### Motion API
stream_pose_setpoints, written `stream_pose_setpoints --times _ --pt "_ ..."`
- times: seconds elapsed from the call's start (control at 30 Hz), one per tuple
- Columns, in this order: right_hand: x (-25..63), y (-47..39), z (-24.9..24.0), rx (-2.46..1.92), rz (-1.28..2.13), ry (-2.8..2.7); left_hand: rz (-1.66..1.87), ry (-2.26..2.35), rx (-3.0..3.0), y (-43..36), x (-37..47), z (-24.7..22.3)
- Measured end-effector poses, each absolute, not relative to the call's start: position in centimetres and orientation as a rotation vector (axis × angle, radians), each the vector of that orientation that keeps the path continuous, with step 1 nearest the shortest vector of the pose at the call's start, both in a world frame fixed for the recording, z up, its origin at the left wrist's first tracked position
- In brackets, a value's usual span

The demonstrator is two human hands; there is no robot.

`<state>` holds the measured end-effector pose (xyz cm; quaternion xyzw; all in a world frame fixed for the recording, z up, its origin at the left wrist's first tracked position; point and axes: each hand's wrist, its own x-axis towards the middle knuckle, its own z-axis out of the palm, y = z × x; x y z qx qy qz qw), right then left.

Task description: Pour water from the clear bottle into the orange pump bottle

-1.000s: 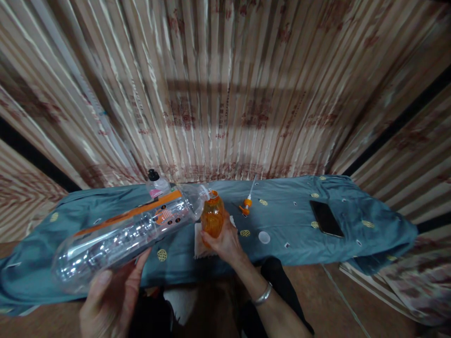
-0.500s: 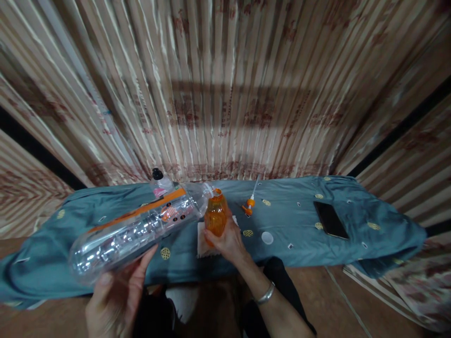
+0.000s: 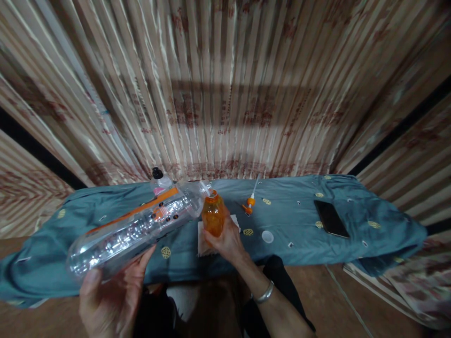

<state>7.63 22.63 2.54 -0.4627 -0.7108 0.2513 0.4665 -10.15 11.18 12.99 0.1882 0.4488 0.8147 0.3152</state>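
My left hand [image 3: 114,291] supports a large clear plastic bottle [image 3: 130,232] with an orange-edged label, its fingers around the base end. The bottle lies nearly level, its neck pointing right at the mouth of a small translucent orange bottle [image 3: 213,216]. Closed around that orange bottle is my right hand [image 3: 227,239], with a silver bangle at the wrist. The orange bottle leans a little left, over a folded beige cloth [image 3: 204,244]. An orange pump top [image 3: 250,204] with a clear tube lies to the right of it.
A teal patterned cloth [image 3: 289,220] covers the long table. Behind the large bottle stands a clear bottle with a black cap [image 3: 157,174]. A white round disc [image 3: 267,237] and a black phone [image 3: 331,218] lie to the right. Pleated curtains [image 3: 225,94] hang behind.
Both bottles have shifted slightly left together with my hands. The large bottle's neck stays at the orange bottle's mouth. Nothing else on the table has visibly moved.
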Motion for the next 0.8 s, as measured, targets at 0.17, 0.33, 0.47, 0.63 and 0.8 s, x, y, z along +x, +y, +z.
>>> stream_pose_setpoints --times 0.17,0.33,0.47,0.63,0.8 --pt "7.66 22.63 2.54 -1.129 0.635 -1.746 2.139 1.193 0.504 11.07 -10.1 13.11" --pt "7.67 22.62 2.74 -1.16 0.65 -1.743 2.139 1.173 0.548 10.86 -10.45 13.28" --pt "7.66 22.57 2.84 -1.165 0.64 -1.752 2.131 1.208 0.536 10.76 -10.61 13.35" --pt "7.72 22.58 2.87 -1.164 0.642 -1.757 2.13 1.231 0.488 10.53 -10.49 13.6" --pt "7.79 22.51 2.85 -1.121 0.62 -1.787 2.14 1.258 0.499 10.17 -10.22 13.96"
